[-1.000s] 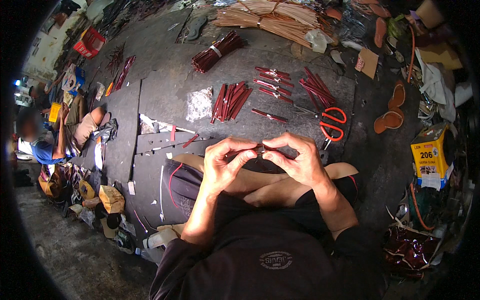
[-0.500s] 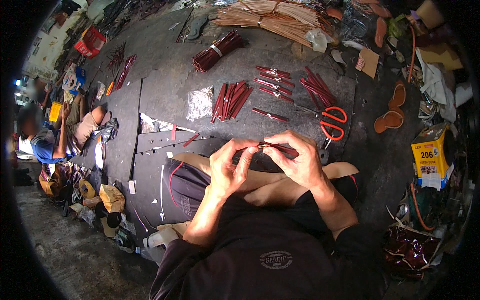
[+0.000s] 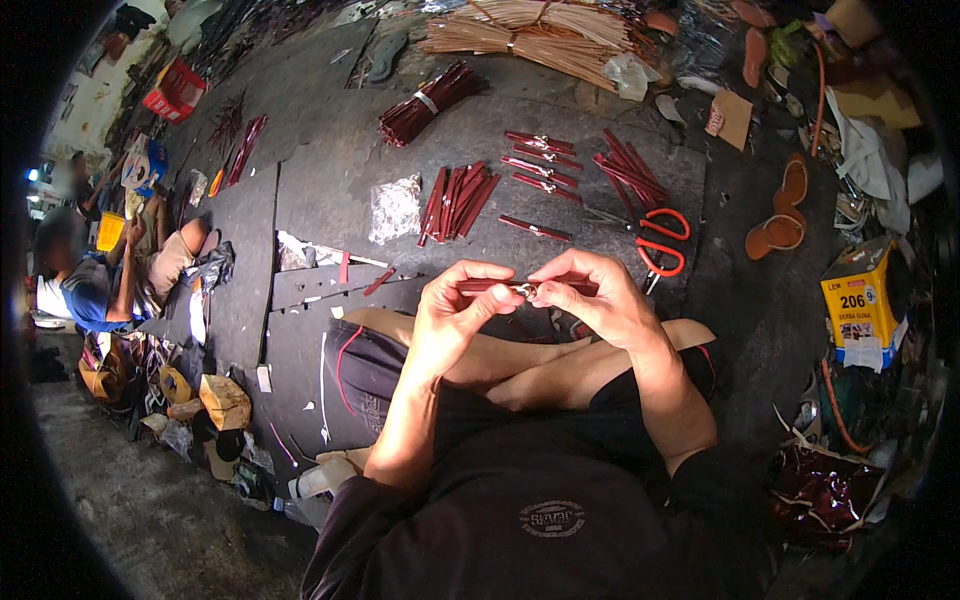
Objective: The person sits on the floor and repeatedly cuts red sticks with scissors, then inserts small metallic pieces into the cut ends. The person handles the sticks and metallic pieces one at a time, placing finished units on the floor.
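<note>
Both my hands meet above my crossed legs, holding one thin dark red strip with a small metal clip at its middle. My left hand pinches the strip's left part and my right hand pinches the clip end. Ahead on the dark floor lie a loose pile of red strips, several finished strips with clips, and another red pile. Red-handled scissors lie just beyond my right hand.
A tied bundle of red strips and a heap of tan sticks lie farther off. A clear plastic bag, a pair of sandals, a yellow box and clutter at right. A person sits at far left.
My hands have shifted slightly upward and to the left, and the red strip now lies level between the fingertips. Nothing else has moved.
</note>
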`<state>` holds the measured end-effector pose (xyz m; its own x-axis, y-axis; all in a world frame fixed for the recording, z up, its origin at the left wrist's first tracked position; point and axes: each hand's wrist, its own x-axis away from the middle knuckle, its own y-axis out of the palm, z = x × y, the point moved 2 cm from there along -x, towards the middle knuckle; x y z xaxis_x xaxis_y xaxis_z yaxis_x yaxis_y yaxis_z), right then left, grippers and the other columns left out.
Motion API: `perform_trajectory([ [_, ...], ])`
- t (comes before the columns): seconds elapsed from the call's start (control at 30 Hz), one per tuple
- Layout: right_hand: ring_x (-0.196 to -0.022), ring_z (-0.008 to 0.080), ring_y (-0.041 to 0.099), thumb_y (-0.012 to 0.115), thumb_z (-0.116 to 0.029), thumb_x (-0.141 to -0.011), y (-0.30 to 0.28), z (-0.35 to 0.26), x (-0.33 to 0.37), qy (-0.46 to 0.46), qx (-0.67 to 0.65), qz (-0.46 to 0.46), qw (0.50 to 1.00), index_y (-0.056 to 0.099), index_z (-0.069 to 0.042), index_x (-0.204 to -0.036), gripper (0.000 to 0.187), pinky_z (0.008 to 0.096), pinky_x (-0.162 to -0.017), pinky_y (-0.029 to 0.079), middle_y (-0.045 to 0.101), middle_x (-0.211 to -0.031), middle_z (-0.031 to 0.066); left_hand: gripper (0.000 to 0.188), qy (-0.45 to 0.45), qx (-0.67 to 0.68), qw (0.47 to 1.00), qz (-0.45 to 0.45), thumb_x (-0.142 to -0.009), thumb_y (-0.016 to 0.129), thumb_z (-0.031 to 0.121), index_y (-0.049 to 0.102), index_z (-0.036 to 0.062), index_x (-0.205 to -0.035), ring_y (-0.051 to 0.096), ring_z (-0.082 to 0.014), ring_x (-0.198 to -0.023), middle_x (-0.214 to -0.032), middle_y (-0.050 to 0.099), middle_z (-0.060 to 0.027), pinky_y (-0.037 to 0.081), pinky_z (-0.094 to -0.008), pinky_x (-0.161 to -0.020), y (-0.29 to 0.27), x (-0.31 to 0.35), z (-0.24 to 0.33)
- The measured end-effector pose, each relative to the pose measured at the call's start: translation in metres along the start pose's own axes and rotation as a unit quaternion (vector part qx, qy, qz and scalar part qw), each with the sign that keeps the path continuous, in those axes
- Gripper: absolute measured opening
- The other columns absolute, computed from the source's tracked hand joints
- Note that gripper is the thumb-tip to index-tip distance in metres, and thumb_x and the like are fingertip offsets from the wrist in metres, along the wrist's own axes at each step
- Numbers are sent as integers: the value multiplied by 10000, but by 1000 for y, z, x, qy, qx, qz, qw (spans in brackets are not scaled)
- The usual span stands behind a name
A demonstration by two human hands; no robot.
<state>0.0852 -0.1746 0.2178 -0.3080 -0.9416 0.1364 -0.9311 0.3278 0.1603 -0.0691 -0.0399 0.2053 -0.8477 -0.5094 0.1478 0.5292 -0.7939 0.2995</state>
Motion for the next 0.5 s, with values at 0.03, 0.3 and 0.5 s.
perform_trajectory([
  [0.03, -947, 164, 676, 663, -158, -937, 1, -1, 1, -6, 16, 1, 1000, 651, 17, -1068, 219, 304, -874, 531, 702, -967, 83, 183, 11, -14, 1000, 8, -908, 689, 94, 630, -7, -1049, 689, -157, -853, -927, 714, -115, 553, -286, -783, 1, 2, 2],
  [0.3, -855, 194, 705, 728, -60, -841, 15, -11, 7, -179, 200, 78, 960, 638, -9, -981, 174, 331, -768, 554, 698, -908, 99, 138, 134, -172, 975, 39, -857, 717, -4, 671, -18, -986, 686, -138, -888, -931, 720, -90, 552, -269, -813, 10, 12, 16],
  [0.5, -798, 213, 697, 724, -25, -795, 14, -10, 7, -226, 232, 52, 945, 612, -11, -935, 180, 332, -700, 534, 672, -850, 92, 117, 194, -249, 949, 6, -850, 728, 16, 660, -11, -941, 691, -145, -854, -882, 720, -88, 550, -282, -784, 14, 14, 20],
])
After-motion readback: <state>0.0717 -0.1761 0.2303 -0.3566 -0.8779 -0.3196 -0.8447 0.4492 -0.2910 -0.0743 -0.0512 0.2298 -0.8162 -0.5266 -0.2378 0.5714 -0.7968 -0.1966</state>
